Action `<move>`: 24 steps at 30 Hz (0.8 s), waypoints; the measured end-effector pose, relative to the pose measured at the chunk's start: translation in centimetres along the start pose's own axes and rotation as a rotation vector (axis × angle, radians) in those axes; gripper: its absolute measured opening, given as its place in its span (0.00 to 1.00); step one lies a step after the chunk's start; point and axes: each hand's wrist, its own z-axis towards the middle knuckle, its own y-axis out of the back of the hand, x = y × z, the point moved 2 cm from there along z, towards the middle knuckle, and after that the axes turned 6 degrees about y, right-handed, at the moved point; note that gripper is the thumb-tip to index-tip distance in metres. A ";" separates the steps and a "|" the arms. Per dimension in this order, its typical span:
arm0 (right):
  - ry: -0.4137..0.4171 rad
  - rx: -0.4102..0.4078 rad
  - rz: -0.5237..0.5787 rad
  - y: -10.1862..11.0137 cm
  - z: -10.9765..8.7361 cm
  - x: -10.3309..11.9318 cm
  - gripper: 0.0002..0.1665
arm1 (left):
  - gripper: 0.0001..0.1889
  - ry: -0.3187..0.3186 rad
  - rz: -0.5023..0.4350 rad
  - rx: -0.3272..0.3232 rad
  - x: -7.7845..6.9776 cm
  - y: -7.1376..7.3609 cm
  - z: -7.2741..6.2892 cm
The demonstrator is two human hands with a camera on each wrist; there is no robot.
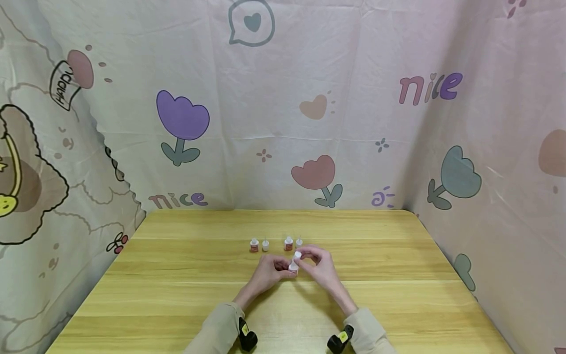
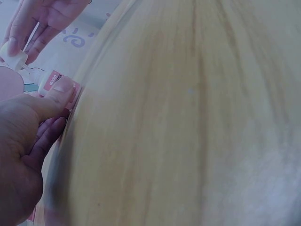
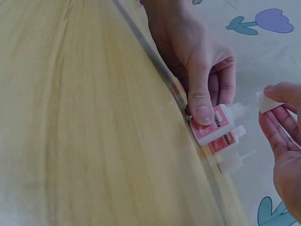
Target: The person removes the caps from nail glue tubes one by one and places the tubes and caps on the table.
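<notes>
Between thumb and fingers, my left hand holds a small white bottle with a pink label, low over the table. My right hand pinches a white cap just above the bottle's neck. A thin pale stem runs from the cap toward the bottle's mouth; whether its tip is inside I cannot tell. Past the hands stand a second bottle and, close to its right, a loose cap with its stem pointing up.
Left of these, another pink-labelled bottle stands beside its own upturned cap. The wooden table runs back to a printed cloth backdrop; similar cloth hangs along both sides.
</notes>
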 end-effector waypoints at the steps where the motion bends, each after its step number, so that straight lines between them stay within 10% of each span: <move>1: -0.005 -0.005 0.004 0.0 0.0 0.0 0.13 | 0.07 0.000 -0.002 0.001 0.0 0.0 0.0; 24: -0.094 -0.201 0.239 1.1 0.1 -0.5 0.22 | 0.08 0.008 -0.033 0.009 0.4 0.0 0.0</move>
